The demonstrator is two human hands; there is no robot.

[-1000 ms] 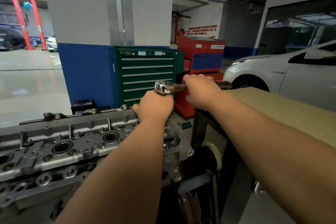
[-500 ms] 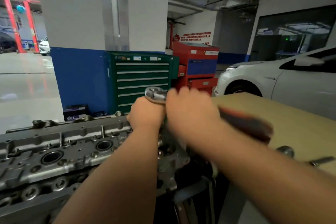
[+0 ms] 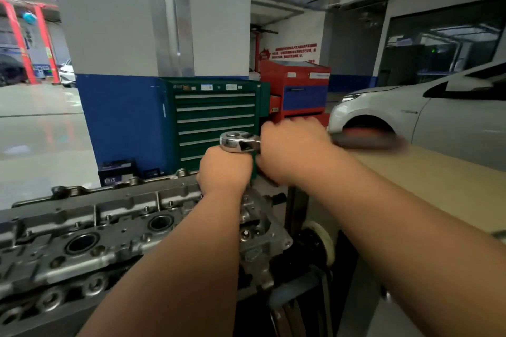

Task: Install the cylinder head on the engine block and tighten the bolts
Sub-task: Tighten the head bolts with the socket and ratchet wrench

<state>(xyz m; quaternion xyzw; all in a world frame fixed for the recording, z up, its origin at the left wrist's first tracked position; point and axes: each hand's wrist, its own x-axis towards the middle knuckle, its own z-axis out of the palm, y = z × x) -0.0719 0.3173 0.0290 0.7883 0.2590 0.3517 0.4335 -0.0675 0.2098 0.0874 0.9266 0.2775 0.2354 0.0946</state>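
Likely tightening a bolt at the cylinder head's right end.
Clasps ratchet just under its top with left hand, grips blurred handle with right hand; calls next for a steady swing, drive kept upright. Grey cast metal, open bores, low left under the left forearm.

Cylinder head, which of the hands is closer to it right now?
Left. The left hand sits just above the end of the cylinder head, under the ratchet; the right hand grips the ratchet handle farther right, beyond that end.
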